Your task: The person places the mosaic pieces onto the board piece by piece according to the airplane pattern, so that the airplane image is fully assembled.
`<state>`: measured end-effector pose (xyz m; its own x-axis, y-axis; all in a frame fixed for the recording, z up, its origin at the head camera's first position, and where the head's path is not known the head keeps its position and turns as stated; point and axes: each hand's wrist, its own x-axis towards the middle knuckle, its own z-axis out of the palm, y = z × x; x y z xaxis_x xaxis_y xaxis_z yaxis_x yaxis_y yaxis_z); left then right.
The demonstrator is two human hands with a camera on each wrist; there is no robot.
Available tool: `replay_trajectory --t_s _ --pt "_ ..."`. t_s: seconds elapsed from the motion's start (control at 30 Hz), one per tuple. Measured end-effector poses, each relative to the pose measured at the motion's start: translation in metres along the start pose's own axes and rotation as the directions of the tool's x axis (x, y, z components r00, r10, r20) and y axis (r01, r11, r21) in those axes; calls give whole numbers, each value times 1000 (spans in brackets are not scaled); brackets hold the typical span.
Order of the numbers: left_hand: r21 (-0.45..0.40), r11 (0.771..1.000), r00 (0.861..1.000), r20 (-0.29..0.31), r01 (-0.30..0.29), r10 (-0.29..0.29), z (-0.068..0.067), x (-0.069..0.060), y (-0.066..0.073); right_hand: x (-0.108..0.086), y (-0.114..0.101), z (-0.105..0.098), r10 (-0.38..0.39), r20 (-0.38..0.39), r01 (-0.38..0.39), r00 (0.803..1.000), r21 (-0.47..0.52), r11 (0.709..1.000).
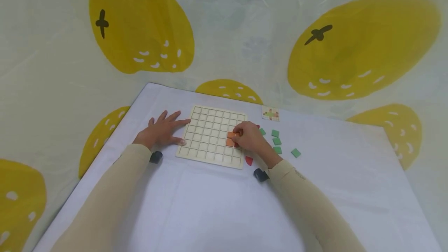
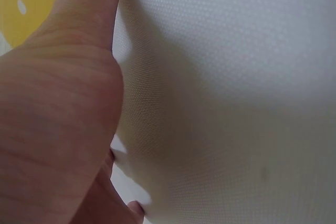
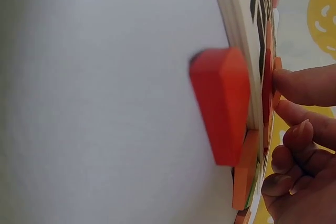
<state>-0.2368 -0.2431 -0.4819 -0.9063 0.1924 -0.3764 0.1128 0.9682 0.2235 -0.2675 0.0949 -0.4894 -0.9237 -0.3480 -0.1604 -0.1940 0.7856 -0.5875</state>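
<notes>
While the grid board's [image 1: 206, 131] left edge is touched by the left hand [image 1: 163, 130], fingers spread, an orange tile [image 3: 277, 80] is pinched in the fingertips of the nearer right hand [image 1: 250, 137], over the board's right side, nearly parallel to it.

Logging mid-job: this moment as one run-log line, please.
left hand: touching grid board, left edge | right hand: pinching orange tile, board's right side | green tiles: right of board
</notes>
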Motion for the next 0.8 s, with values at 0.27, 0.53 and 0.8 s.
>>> replay_trajectory --t_s 0.27,0.53,0.8 --pt "-1 1000 1000 4 -3 3 -2 1 2 -3 0 -2 0 -12 0 1000 -4 1000" --pt "-5 1000 1000 1 6 -6 -1 1 2 -5 7 -5 14 -31 -13 999 34 999" --pt "-13 1000 1000 -4 15 -15 1 1 0 -14 31 -23 -17 -37 20 999 66 998"
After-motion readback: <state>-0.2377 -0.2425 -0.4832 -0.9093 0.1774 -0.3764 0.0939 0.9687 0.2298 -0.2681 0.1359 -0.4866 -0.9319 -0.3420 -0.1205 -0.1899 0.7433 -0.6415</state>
